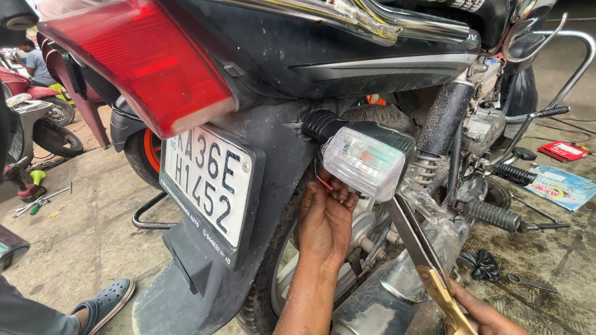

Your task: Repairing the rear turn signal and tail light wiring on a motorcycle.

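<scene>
A thin red wire (324,182) sits just under the clear turn-signal lamp (365,162) at the motorcycle's rear (beside the black mudguard (273,155)). The left hand (324,220) has its grip pinched together on that wire. The right hand (481,316), low at the frame edge, is clamped on brass-handled scissors (422,254), blades pointing up toward the lamp.

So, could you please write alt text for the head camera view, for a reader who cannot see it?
Behind a motorcycle's rear wheel, the left hand pinches a thin red wire under the clear turn signal, while the right hand holds gold-handled scissors pointing up toward it. A red tail light and white number plate fill the left.
</scene>
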